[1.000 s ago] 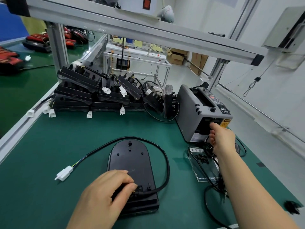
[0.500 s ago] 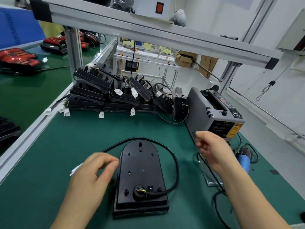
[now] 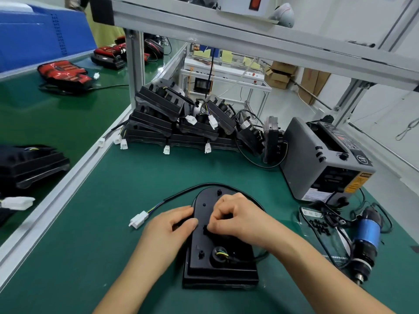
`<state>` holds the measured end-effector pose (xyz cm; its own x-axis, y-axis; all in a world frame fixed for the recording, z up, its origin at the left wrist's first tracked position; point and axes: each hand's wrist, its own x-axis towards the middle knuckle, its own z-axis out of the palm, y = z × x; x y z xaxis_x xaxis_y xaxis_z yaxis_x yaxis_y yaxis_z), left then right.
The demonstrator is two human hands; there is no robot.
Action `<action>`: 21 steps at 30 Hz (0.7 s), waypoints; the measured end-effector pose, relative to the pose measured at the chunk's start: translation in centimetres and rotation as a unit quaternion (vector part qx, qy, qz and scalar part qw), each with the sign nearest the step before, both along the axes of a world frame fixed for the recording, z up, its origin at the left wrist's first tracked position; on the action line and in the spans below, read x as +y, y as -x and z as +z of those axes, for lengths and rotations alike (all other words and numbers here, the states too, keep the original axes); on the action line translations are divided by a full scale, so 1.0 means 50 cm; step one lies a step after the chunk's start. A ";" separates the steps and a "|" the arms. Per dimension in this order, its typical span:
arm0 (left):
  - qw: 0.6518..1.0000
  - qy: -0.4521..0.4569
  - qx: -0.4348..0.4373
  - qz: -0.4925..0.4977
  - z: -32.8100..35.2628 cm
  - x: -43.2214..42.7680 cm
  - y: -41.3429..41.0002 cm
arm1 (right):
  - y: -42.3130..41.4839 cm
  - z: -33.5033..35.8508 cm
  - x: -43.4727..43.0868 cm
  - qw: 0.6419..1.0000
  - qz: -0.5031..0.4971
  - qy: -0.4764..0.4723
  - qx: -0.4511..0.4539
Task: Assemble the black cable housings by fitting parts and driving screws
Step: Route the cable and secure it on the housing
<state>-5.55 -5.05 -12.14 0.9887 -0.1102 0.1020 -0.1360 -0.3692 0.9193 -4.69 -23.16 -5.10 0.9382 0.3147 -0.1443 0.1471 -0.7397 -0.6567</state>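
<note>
A black cable housing [image 3: 226,266] lies flat on the green mat in front of me. Its black cable [image 3: 181,194] loops round the top and ends in a white connector [image 3: 138,219] at the left. My left hand [image 3: 167,230] holds the housing's left edge between thumb and forefinger. My right hand [image 3: 238,220] lies over the middle of the housing with curled fingers, and its fingertips pinch a small black piece [image 3: 205,230] against the surface. What that piece is I cannot tell.
A grey tape dispenser [image 3: 317,159] stands at the right. In front of it lie a clear bag of black screws [image 3: 319,225] and a blue electric screwdriver [image 3: 365,241] with tangled cords. Several black housings [image 3: 172,123] are stacked at the back. An aluminium rail [image 3: 68,182] borders the left.
My right hand has come back from the tape dispenser to the middle of the housing. My left hand moved from the housing's lower end to its left edge.
</note>
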 end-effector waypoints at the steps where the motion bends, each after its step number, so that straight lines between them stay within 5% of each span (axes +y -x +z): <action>1: 1.000 0.004 -0.006 -0.002 0.000 -0.001 0.001 | -0.001 -0.001 0.002 1.000 -0.004 0.004 0.004; 21: 0.999 0.039 -0.032 -0.005 0.002 0.000 0.001 | -0.006 0.003 0.019 0.999 -0.044 0.001 0.026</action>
